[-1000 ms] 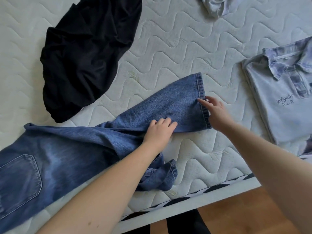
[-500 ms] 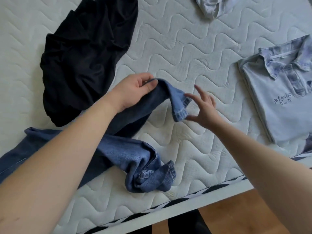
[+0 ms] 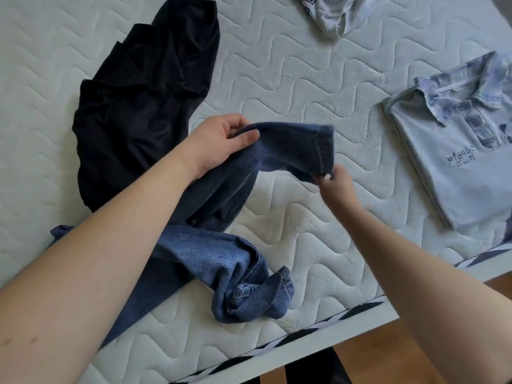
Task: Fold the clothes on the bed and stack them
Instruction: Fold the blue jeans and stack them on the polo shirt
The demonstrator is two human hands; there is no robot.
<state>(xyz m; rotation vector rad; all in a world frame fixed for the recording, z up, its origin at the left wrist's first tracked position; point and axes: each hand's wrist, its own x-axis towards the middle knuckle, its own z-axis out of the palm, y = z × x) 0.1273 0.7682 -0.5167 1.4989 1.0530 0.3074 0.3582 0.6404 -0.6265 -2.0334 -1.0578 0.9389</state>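
Blue denim jeans (image 3: 221, 261) lying bunched at 6 o'clock on quilted white bed (image 3: 277, 87). Left hand (image 3: 219, 142) gripping one lifted leg, right hand (image 3: 333, 180) pinching its hem. Straightening step; next, likely matching it over the crumpled leg. Folded pale-blue polo shirt (image 3: 454, 167) waiting at 3 o'clock.

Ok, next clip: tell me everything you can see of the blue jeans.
The blue jeans are mid-blue denim, unfolded and rumpled. One leg is lifted off the mattress: the left hand grips it further up, and the right hand pinches the stitched hem at its corner. The other leg lies bunched near the mattress's front edge, its cuff crumpled. The upper part is hidden under the left forearm. The lifted leg lies close to the black garment.
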